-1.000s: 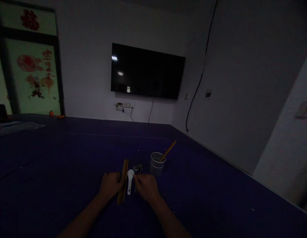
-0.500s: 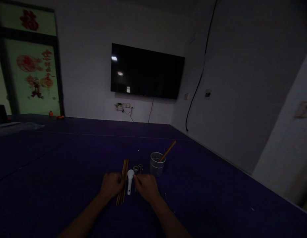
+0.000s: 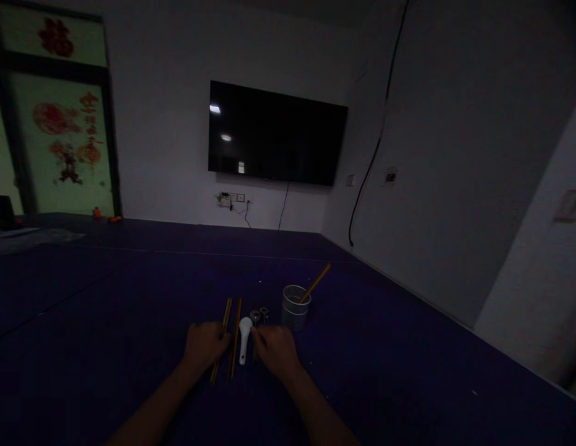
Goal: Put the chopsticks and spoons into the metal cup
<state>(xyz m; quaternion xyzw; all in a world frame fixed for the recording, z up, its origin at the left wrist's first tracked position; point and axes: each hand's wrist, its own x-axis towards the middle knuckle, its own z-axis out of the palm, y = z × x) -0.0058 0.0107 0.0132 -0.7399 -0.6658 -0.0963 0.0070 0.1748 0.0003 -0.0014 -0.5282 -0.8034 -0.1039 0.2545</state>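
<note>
My left hand (image 3: 204,348) is closed around a pair of wooden chopsticks (image 3: 227,311), slanting on the dark surface. Just right of them lies another pair of chopsticks (image 3: 236,337). A white spoon (image 3: 244,334) rests beside that pair, bowl pointing away from me. My right hand (image 3: 276,353) is closed, thumb and fingertips at the neck of a metal spoon (image 3: 255,316); part of its handle shows below them. A second, smaller metal spoon (image 3: 264,312) lies to its right, partly hidden by the hand. Beyond stands a grey mesh cup (image 3: 293,317) with wooden chopsticks (image 3: 317,280) leaning in it.
The wide purple-blue surface (image 3: 399,347) reaches to the walls. A television (image 3: 276,133) hangs on the far wall, above sockets and cords. A dark cable (image 3: 378,139) runs down the right wall. Clear plastic sheeting (image 3: 37,238) and small orange items (image 3: 97,212) lie far left.
My left hand has shifted slightly left with one pair of chopsticks, opening a gap between it and the other pair. My right hand has stayed almost in place.
</note>
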